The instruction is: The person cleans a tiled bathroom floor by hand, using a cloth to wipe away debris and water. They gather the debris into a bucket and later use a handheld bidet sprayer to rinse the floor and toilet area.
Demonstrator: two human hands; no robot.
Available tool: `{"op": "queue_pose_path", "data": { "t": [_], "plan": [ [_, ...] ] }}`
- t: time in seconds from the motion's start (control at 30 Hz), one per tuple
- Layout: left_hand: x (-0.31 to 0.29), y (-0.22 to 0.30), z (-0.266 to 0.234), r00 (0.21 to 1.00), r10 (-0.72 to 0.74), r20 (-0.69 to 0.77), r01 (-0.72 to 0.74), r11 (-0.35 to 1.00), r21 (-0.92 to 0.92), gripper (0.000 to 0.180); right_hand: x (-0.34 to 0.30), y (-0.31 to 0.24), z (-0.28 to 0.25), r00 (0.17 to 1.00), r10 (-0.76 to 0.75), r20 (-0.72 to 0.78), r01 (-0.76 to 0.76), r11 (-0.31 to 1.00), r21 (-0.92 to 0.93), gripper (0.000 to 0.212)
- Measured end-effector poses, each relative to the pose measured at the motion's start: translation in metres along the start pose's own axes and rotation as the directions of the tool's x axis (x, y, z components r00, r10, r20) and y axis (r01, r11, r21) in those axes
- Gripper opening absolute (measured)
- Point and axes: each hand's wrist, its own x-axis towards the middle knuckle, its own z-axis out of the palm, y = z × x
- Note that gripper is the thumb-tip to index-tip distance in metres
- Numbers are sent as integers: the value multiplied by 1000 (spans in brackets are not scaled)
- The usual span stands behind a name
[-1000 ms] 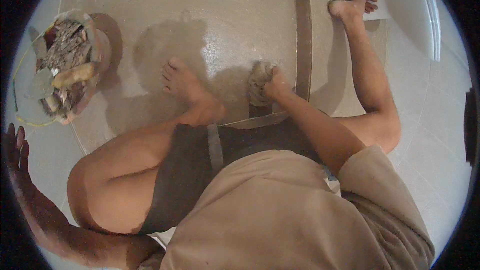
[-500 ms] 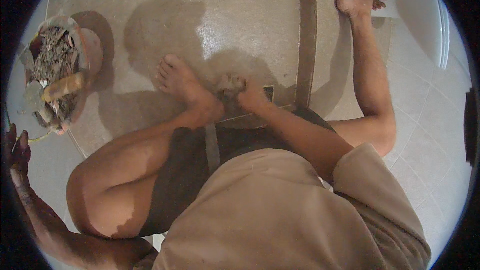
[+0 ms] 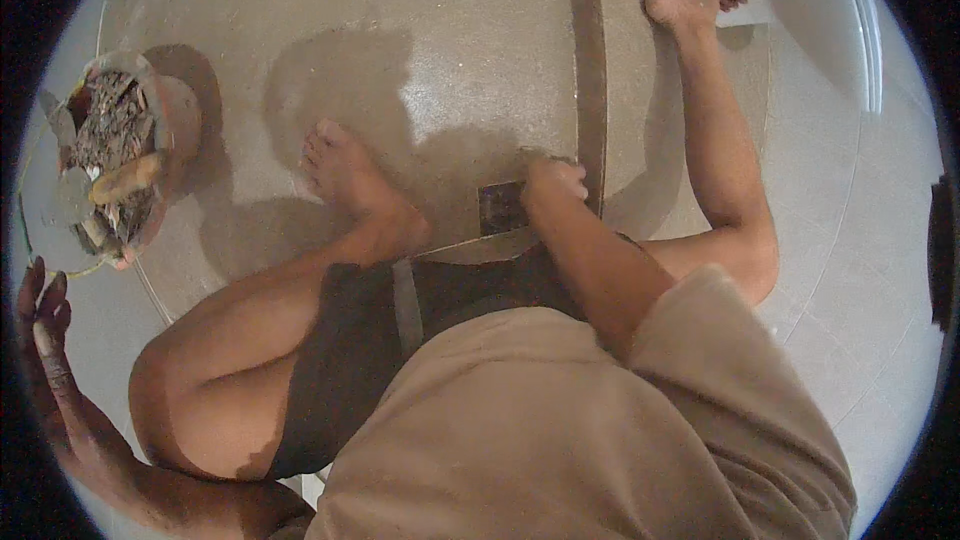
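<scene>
My right hand point(image 3: 556, 182) is down on the tan floor point(image 3: 480, 70) between my legs, just right of a small dark square point(image 3: 498, 210) in the floor. Its fingers are curled, and a bit of something greyish shows at their far edge; what it is cannot be made out. Off at the left rim, my left hand point(image 3: 50, 325) is raised with its fingers apart and holds nothing. It is nearest to a bucket point(image 3: 182, 118) filled with grey-brown rubble point(image 3: 112, 120). A tool with a wooden handle point(image 3: 127, 178) and a grey blade point(image 3: 72, 198) lies on the rubble.
A dark brown strip point(image 3: 587, 70) runs along the floor to the right of my hand. My bare left foot point(image 3: 345, 165) rests beside the work area, and my right leg point(image 3: 725, 130) stretches out beyond the strip. Pale tiles point(image 3: 825, 240) cover the right side.
My right hand has moved right across the floor, from left of the dark square to its right side, uncovering it. The left hand stays raised, its fingers slightly shifted.
</scene>
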Motion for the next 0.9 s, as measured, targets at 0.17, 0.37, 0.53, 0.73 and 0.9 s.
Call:
{"op": "queue_pose_path", "data": {
  "t": [0.17,0.37,0.53,0.73,0.9],
  "plan": [
    [6,-4,-1,996,-9,89,-3,991,132,50,10,-7,-14,544,-839,9,837,543,66,43],
    [-2,-6,-6,998,26,56,-30,998,61,48,-19,-1,-60,884,-429,186,408,902,142,62],
    [-1,-7,-4,999,45,22,-44,998,-34,47,-12,-13,-20,961,-278,-18,278,961,1,62],
    [1,-12,-6,999,12,52,-13,1000,25,48,-18,-30,-64,183,-817,547,939,-18,-342,44],
    [-1,-18,-6,998,-30,47,28,999,45,51,22,25,-111,26,-353,935,510,-800,-316,29]
  ]
}}
